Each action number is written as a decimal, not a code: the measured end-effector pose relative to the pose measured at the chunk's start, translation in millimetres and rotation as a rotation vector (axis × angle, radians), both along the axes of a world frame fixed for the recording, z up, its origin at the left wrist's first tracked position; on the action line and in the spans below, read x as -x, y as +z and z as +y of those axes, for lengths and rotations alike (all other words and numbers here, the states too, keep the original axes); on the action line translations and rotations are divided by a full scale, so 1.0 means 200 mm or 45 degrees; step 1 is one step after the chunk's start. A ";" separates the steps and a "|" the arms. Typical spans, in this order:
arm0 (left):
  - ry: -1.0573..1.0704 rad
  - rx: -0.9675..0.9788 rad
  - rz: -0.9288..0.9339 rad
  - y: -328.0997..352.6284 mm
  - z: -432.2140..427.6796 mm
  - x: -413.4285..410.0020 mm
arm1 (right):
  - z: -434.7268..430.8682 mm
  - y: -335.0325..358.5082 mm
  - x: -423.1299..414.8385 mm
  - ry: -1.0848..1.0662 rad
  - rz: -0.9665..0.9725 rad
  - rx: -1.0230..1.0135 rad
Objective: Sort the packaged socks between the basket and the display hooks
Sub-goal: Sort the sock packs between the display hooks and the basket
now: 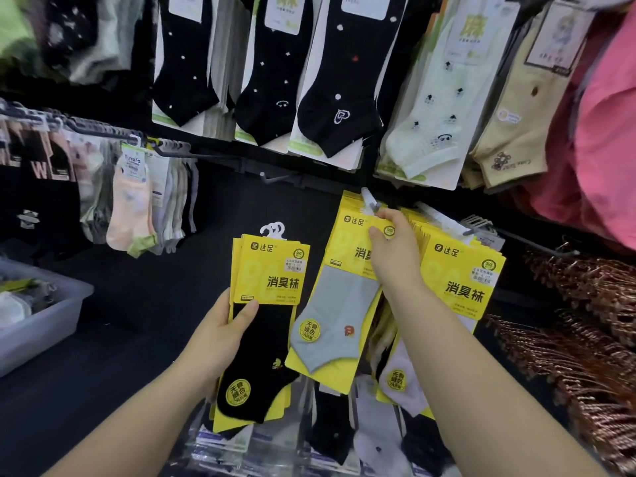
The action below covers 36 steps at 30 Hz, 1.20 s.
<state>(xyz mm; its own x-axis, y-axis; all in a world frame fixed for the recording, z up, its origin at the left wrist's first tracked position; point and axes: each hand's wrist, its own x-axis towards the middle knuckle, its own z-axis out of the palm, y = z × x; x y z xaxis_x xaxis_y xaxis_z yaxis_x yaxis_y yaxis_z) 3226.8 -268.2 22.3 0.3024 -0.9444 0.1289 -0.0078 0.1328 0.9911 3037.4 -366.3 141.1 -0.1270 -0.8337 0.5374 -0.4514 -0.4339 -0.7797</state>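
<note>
My left hand (220, 333) grips a small stack of yellow-carded packs with a black sock (268, 325) in front, their white hangers free above the card. My right hand (392, 249) pinches the top of a yellow pack holding a grey sock (339, 318), right at the tip of a display hook (370, 201). Whether its hanger is on the hook is hidden by my fingers. Just to the right hangs a row of the same yellow packs (461, 280) on another hook. A grey basket (44, 318) with a few sock packs sits at the far left.
Black, cream and tan sock packs (337, 80) hang on the row above. An empty hook (275, 177) juts out left of the grey pack. Pastel socks (134, 201) hang at left, copper-coloured hangers (585, 339) pile at right, and more packs hang below my arms.
</note>
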 end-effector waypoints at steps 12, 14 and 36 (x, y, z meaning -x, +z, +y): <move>0.011 0.073 0.029 0.03 0.02 0.00 | 0.20 -0.10 -0.04 -0.068 0.431 0.172; -0.073 0.072 0.039 0.04 0.01 0.04 | 0.25 -0.13 -0.08 0.179 0.363 0.052; 0.184 0.078 -0.090 0.02 0.01 -0.04 | 0.06 0.02 0.02 0.064 -0.053 -0.075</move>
<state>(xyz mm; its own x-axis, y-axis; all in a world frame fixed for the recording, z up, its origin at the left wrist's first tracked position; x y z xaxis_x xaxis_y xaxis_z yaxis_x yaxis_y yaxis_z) 3234.2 -267.0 25.5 0.4229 -0.8813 0.2108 -0.1007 0.1855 0.9775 3032.5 -355.0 145.6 -0.1052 -0.8695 0.4826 -0.3967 -0.4083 -0.8221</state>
